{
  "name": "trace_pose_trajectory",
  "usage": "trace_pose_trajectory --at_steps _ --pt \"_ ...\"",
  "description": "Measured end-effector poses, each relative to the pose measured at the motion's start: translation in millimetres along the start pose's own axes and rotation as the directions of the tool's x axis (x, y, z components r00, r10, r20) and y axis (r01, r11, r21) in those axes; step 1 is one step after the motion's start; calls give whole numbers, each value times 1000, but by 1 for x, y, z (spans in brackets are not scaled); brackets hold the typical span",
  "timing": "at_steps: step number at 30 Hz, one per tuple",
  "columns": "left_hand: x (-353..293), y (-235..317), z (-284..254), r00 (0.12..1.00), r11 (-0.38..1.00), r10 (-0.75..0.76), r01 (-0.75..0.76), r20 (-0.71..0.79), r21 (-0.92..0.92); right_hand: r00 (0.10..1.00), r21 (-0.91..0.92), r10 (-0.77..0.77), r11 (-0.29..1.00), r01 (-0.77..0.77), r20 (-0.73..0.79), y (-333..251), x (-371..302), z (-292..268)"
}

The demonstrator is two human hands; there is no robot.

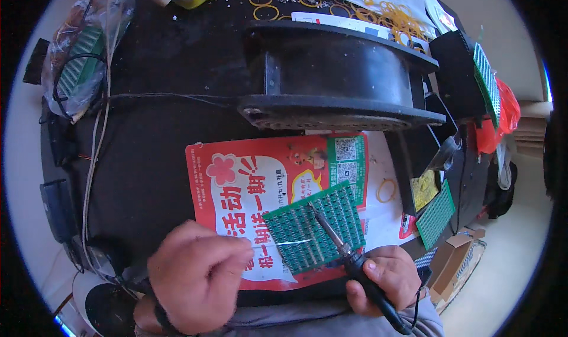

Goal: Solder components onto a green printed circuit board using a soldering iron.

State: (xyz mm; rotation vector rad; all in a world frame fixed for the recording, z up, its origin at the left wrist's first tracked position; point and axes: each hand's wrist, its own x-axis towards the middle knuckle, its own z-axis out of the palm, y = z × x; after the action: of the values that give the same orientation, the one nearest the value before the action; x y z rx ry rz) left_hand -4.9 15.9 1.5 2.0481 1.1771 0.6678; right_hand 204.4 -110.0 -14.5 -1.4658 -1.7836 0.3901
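Note:
A green circuit board panel [290, 222] with rows of small parts lies tilted on a red and white printed sheet [207, 151]. My right hand [393, 275] is wrapped around the dark handle of a soldering iron [374, 289], whose tip meets or hovers just over the panel's upper part. Between the pinched fingertips of my left hand [198, 272] is a thin silvery solder wire [290, 242]. Its free end reaches over the middle of the panel, apart from the iron's tip.
Beyond the sheet stands a large black fan [337, 71]. Yellow rubber bands [387, 18] lie behind it. More green boards [436, 216] rest at the right, above a cardboard box [458, 272]. At the left are a clear plastic bag [89, 53] and cables [94, 148].

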Motion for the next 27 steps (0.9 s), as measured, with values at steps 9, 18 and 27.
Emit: trace_pose_trajectory --at_steps 9,18,27 --pt "-6 -16 -1 997 996 70 -71 -23 -50 995 -48 -27 999 23 -93 -1 -5 5" --pt "-13 -15 23 962 960 274 -275 -24 -56 996 -42 1 999 -4 -85 -2 -5 5" --pt "-14 -17 23 957 956 290 -291 -17 -28 998 -36 1 999 -3 -70 -2 -3 5"
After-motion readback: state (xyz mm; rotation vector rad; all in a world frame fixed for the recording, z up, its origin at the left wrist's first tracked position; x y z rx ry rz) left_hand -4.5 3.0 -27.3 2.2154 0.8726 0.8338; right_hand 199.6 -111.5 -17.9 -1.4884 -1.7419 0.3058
